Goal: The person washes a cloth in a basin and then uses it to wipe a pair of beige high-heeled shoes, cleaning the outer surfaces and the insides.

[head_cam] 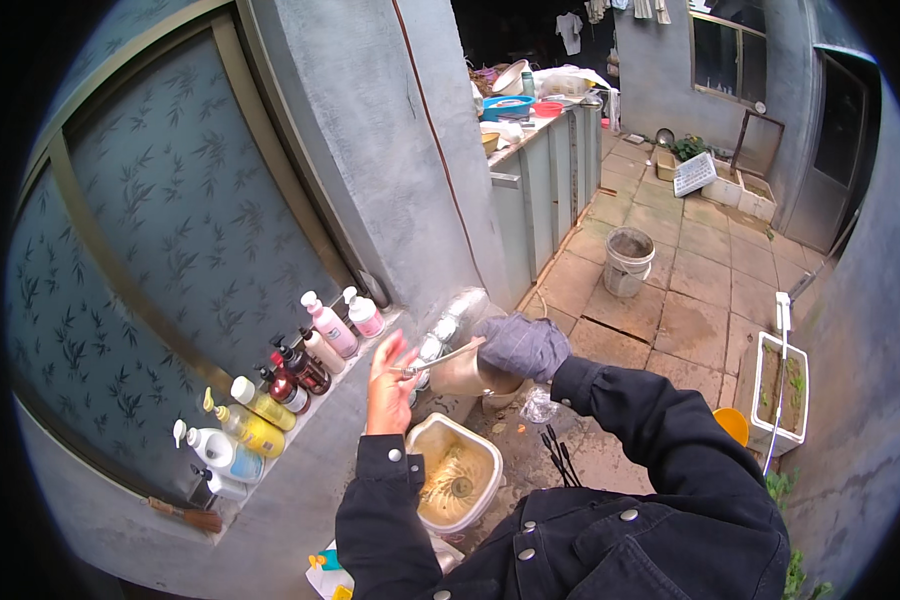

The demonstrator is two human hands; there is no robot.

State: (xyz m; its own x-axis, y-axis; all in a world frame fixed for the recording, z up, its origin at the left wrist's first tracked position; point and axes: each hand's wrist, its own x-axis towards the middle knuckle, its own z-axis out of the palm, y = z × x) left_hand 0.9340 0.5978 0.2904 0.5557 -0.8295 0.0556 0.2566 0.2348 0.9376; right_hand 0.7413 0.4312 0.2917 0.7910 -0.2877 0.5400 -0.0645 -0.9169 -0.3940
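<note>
My left hand (391, 386) is bare and slightly blurred, raised in front of the wall ledge. Across its palm side lies the coiled end of a thin pale strip (450, 355); whether the fingers grip it is unclear. The strip's other end meets my right hand (526, 346), which wears a grey fabric glove and is closed around it. Below the strip a tan, rounded container (454, 381) lies partly hidden by the glove. Nearer me stands a white-rimmed plastic basin (497, 457), with shallow yellowish water and a ribbed bottom.
Pump bottles (251, 431) line the ledge at left, with a brush (187, 516) at its near end. Clear plastic wrap (450, 322) rests by the pillar. A bucket (630, 262) stands on the paving. At right are a planter box (761, 420) and a yellow bowl (731, 426).
</note>
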